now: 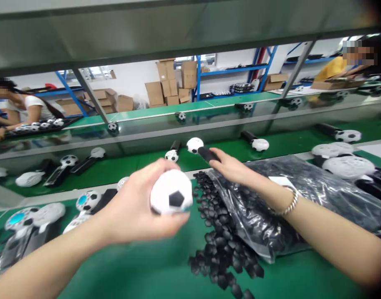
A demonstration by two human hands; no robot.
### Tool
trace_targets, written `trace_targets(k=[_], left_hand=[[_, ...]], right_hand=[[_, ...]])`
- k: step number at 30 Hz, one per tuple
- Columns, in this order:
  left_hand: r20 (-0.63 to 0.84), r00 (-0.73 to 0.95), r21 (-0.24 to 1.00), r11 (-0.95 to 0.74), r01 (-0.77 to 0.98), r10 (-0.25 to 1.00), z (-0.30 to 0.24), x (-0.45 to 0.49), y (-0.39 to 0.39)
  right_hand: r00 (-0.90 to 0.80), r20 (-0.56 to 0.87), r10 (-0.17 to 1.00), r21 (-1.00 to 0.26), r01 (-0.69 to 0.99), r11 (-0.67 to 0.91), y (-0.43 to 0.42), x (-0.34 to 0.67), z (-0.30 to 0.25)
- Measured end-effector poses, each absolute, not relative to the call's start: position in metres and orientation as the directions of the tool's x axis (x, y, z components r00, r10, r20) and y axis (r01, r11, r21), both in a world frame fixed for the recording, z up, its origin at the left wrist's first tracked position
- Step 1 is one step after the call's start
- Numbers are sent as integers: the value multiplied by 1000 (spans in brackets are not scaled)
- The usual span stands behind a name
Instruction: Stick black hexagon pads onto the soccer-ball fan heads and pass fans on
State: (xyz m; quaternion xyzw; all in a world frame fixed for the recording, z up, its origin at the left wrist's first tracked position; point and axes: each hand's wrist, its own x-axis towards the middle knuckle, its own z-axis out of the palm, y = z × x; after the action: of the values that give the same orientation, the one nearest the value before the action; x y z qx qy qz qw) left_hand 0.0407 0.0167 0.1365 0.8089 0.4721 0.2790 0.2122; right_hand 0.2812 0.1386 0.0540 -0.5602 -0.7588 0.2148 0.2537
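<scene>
The left hand (137, 211) is curling its fingers and thumb around a white football-patterned ball (172, 194), gripping it from the left and from beneath, so that the ball is sitting at the fingertips with one black pentagon facing the camera. It is hanging above the green bench (140, 270), just to the left of a loose pile of small black parts (223, 245). The right hand (232, 168), a metal bracelet (288, 206) showing at its wrist, is reaching well forward over a clear plastic bag (302, 195) and is closing its fingers on a black handle (207, 154). That handle is jutting out past the fingertips and is ending in a white ball head (194, 145), which is lying over the near edge of the green conveyor belt (131, 164). Similar handled pieces are lying along the belt and at the left of the bench. A person in a white top (31, 110) is sitting at the far left, and a person in yellow (332, 68) is working at the far right, with cardboard boxes (172, 83) stacked behind.
</scene>
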Motion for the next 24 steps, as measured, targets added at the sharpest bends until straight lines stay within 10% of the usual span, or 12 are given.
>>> trace_targets(k=[8,18,24], left_hand=[[-190,385,249,-335,909,903,73,15,-91],[-138,604,299,-548,781,785,22,-7,-89],[-74,381,53,-378,924,921,4,-3,-87]], right_hand=[[-442,41,896,-557,735,387,58,180,6],[-500,-30,865,-650,667,363,30,115,-9],[-596,56,801,-761,493,421,20,158,5]])
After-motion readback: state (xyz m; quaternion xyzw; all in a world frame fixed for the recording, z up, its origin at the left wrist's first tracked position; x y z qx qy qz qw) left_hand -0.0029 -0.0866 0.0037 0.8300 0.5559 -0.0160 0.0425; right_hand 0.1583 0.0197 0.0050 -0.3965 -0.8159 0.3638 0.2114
